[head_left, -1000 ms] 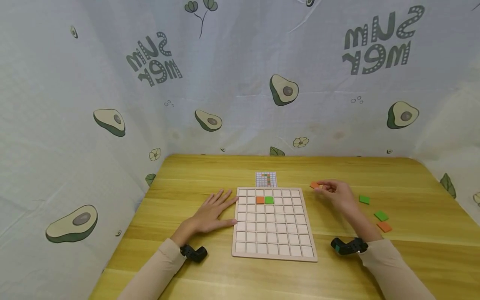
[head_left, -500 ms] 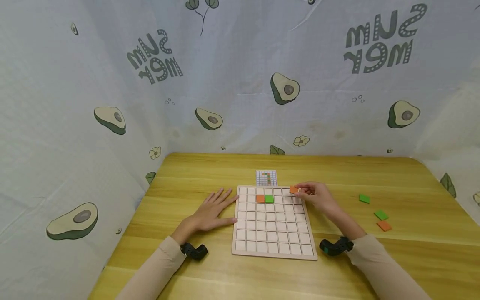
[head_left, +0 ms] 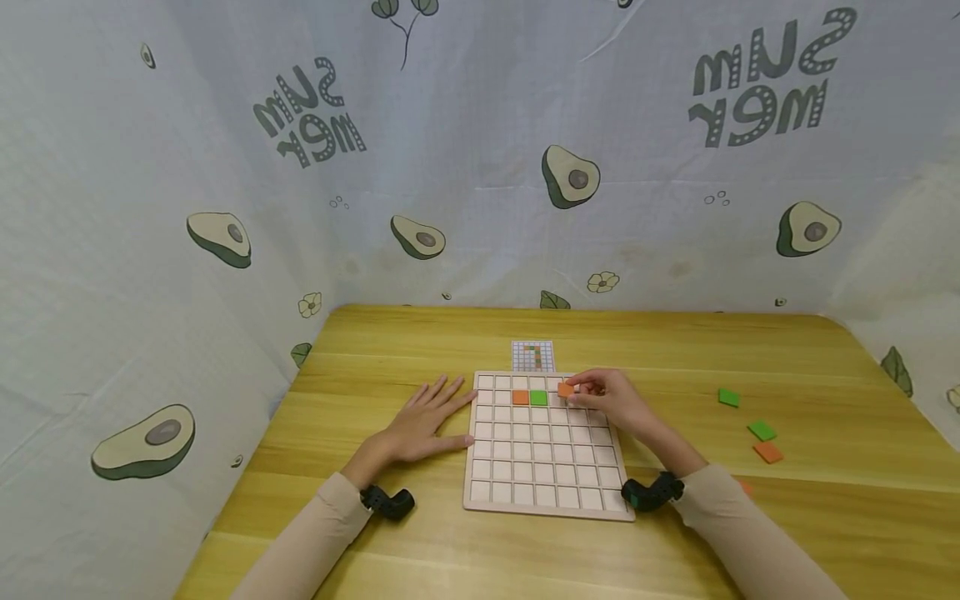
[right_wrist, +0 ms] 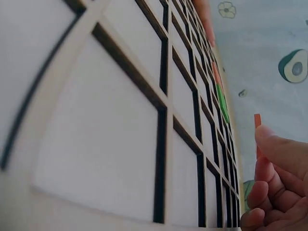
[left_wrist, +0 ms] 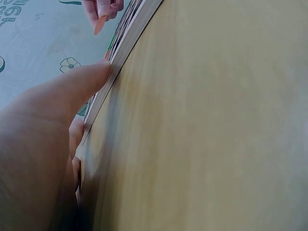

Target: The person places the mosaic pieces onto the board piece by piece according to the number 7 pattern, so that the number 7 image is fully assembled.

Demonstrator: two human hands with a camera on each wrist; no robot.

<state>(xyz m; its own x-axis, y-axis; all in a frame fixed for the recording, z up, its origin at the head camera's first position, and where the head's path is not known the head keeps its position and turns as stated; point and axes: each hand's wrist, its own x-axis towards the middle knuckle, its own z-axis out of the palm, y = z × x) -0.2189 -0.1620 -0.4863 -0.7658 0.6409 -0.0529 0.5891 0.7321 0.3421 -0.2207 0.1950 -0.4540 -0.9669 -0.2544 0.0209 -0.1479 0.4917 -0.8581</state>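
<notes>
My right hand point(head_left: 611, 397) pinches an orange square tile point(head_left: 566, 390) between thumb and fingers, over the upper right part of a wooden grid board point(head_left: 534, 450). The right wrist view shows this orange tile point(right_wrist: 257, 120) edge-on, raised off the board. To its left, an orange tile point(head_left: 521, 397) and a green tile point(head_left: 538, 397) lie side by side in cells of the second row. My left hand point(head_left: 423, 423) rests flat on the table with fingers spread, its thumb and index fingertip at the board's left edge. In the left wrist view that thumb point(left_wrist: 89, 79) touches the board's side.
A small printed grid card point(head_left: 532, 356) with coloured squares lies behind the board. Right of the board are a green tile point(head_left: 728, 397), another green tile point(head_left: 762, 431) and an orange tile point(head_left: 768, 452). Another orange piece point(head_left: 746, 488) peeks out by the right sleeve. A patterned curtain hangs behind.
My right hand has carried the orange tile leftward from the table beside the board to over the board, near the green tile. The left hand has stayed in place.
</notes>
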